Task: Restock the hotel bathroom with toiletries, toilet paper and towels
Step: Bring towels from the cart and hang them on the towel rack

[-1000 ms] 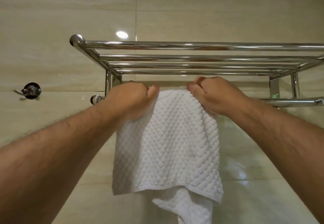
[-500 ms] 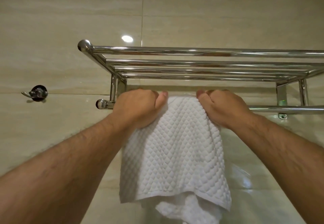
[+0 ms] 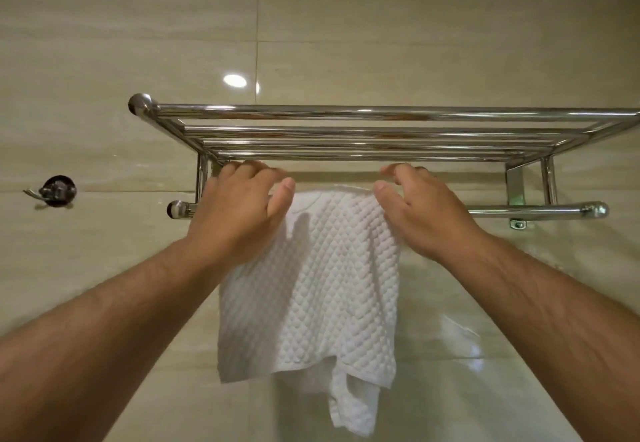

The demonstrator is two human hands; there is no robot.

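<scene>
A white waffle-textured towel (image 3: 329,289) hangs over the lower bar (image 3: 540,211) of a chrome wall rack. Its front flap hangs straight and a crumpled back part shows below the hem. My left hand (image 3: 239,213) is at the towel's top left corner, fingers spread and lifted off the cloth. At the top right corner my right hand (image 3: 422,209) is also loosened, with its fingers apart. Neither hand grips the towel. The bar under the towel and hands is hidden.
Above the bar, the rack's shelf (image 3: 363,130) of several chrome rods stands out from the beige tiled wall with nothing on it. A dark wall hook (image 3: 57,190) is mounted on the left. A ceiling light reflects in the tile (image 3: 234,80).
Both hands, which had been clenched on the towel's top edge, have let go and spread their fingers. The towel stays draped on the bar. The camera has pulled back slightly.
</scene>
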